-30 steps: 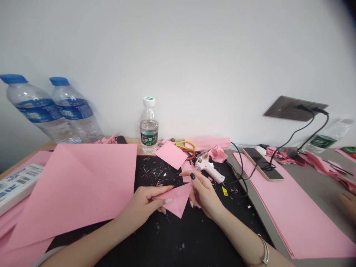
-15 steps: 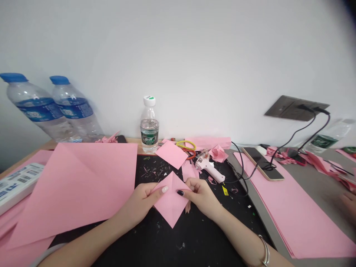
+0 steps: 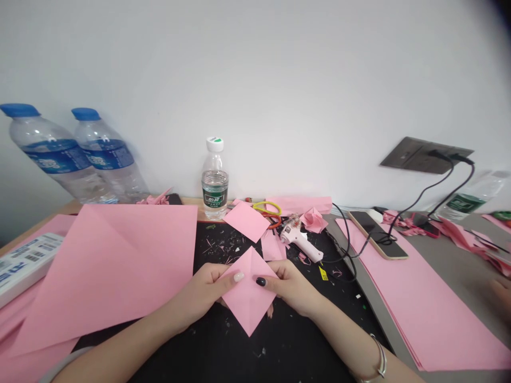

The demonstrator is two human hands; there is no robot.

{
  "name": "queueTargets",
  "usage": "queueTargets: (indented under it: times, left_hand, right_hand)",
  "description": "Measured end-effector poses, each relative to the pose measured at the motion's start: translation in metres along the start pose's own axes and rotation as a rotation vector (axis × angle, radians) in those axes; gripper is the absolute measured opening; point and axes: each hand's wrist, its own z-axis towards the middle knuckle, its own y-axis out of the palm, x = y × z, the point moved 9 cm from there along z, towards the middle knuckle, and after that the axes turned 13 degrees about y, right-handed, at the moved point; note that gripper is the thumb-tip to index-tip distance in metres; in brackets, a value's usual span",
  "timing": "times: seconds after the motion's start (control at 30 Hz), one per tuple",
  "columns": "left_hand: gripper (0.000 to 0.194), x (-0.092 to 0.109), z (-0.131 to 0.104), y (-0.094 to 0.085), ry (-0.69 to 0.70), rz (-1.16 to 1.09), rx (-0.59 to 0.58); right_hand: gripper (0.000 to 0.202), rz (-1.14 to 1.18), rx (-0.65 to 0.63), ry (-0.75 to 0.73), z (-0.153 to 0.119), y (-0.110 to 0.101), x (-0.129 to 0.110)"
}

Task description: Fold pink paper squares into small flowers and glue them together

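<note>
A small pink paper square [image 3: 249, 306], turned like a diamond with a crease down its middle, is held between both hands above the black mat [image 3: 199, 351]. My left hand [image 3: 209, 290] pinches its left corner, thumb on top and fingers behind. At the right corner my right hand [image 3: 289, 287] grips it the same way, its dark-nailed thumb on the face. Another pink square [image 3: 246, 221] lies just beyond, near a glue gun [image 3: 301, 242] and scissors with yellow and orange handles [image 3: 267, 207].
Large pink sheets [image 3: 131, 260] and a white box [image 3: 30, 266] lie left. Bottles [image 3: 215, 186] stand along the wall. A phone [image 3: 377, 234] with cables rests on pink sheets [image 3: 435, 314] at right. Another person's blurred hand [image 3: 501, 295] shows at the right edge.
The held paper has moved slightly toward me and to the right, with both hands still on it. The thumbs have shifted a little with it.
</note>
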Motion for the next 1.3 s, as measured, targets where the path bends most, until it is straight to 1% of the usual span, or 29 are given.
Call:
queueTargets:
  times: [0.33, 0.43, 0.53, 0.63, 0.7, 0.83, 1.03, 1.1, 1.2, 1.3]
  left_hand:
    - [0.036, -0.004, -0.001, 0.001, -0.025, -0.1, -0.005]
    - [0.033, -0.005, -0.001, 0.001, -0.028, -0.132, 0.007]
    - [0.028, -0.005, 0.0, -0.003, -0.022, -0.15, 0.059]
    - [0.029, -0.006, -0.001, -0.01, -0.01, -0.139, 0.133]
    - [0.031, -0.006, -0.001, -0.012, -0.01, -0.112, 0.157]
    - [0.034, -0.009, -0.001, -0.011, -0.027, -0.069, 0.132]
    - [0.034, -0.008, -0.001, -0.002, -0.033, -0.146, 0.057]
    - [0.033, -0.008, 0.0, -0.002, -0.035, -0.144, 0.058]
    - [0.029, -0.008, 0.0, -0.009, -0.03, -0.055, 0.123]
    - [0.022, -0.007, 0.0, -0.019, -0.007, 0.068, 0.201]
  right_hand:
    - [0.026, 0.057, -0.01, -0.007, -0.001, -0.001, 0.0]
    - [0.026, 0.085, 0.004, -0.013, -0.001, -0.002, -0.002]
    - [0.024, 0.111, 0.07, -0.051, 0.001, -0.01, -0.004]
    - [0.021, 0.125, 0.151, -0.106, 0.001, -0.02, -0.008]
    - [0.021, 0.117, 0.172, -0.126, 0.001, -0.022, -0.009]
    - [0.022, 0.08, 0.201, -0.123, 0.0, -0.022, -0.01]
    - [0.03, 0.058, 0.221, -0.084, 0.002, -0.022, -0.006]
    - [0.033, 0.041, 0.244, -0.076, 0.002, -0.024, -0.006]
    - [0.039, -0.015, 0.318, -0.098, 0.0, -0.03, -0.009]
    - [0.04, -0.164, 0.439, -0.12, -0.006, -0.035, -0.014]
